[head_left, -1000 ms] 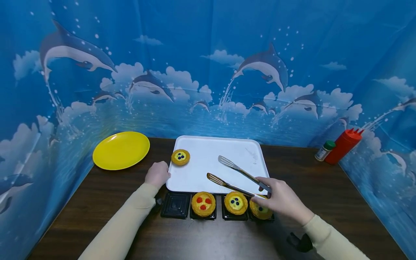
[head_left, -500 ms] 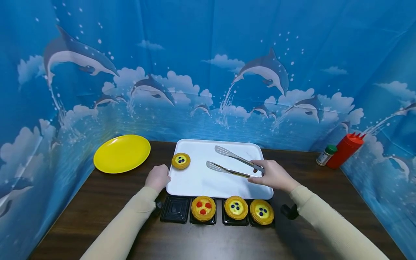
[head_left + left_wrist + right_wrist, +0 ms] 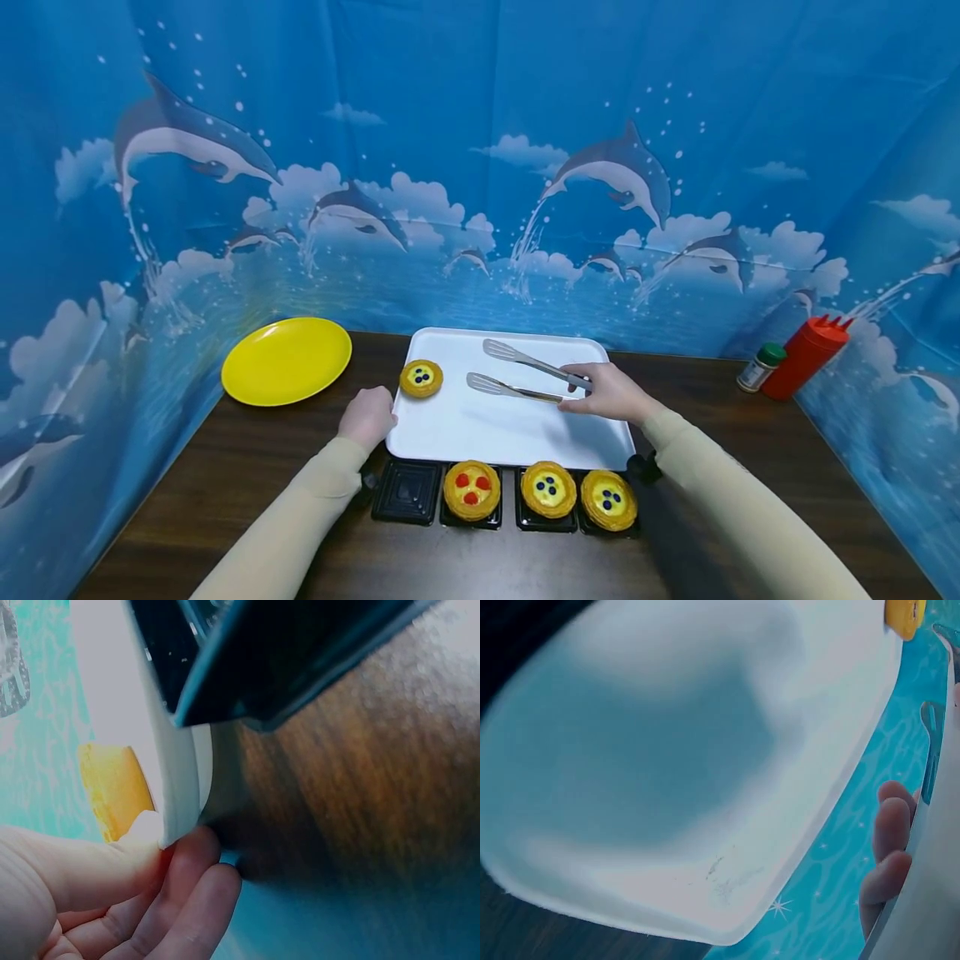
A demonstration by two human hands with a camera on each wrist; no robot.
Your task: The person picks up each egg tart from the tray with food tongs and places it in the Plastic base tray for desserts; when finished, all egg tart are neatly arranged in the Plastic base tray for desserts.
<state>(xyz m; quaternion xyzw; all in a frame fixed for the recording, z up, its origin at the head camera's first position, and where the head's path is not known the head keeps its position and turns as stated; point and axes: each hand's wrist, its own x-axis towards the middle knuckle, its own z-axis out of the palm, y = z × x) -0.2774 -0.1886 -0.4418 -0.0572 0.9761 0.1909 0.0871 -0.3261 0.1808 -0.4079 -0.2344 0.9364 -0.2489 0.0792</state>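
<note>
My left hand (image 3: 367,418) grips the left edge of a white tray (image 3: 465,425). In the left wrist view its thumb lies over the tray's rim (image 3: 180,772), with fingers underneath. My right hand (image 3: 611,392) holds metal tongs (image 3: 540,364) above the tray's right half. The two slotted ends are spread apart and point left, with nothing between them. At the tray's left end sits an egg tart with blue dots (image 3: 422,378), seen as a yellow edge in the left wrist view. The right wrist view shows curled fingers (image 3: 891,840) against the tongs.
In front of the tray stand several black square holders (image 3: 407,492). One bears a red-topped tart (image 3: 471,492), two bear blue-dotted tarts (image 3: 548,490). A yellow plate (image 3: 287,362) is back left. A green-capped shaker (image 3: 761,367) and a red squeeze bottle (image 3: 806,358) stand far right.
My right hand has moved with the tongs from over the rightmost tart, up and left over the tray. That tart now shows fully. My left hand keeps its grip on the tray.
</note>
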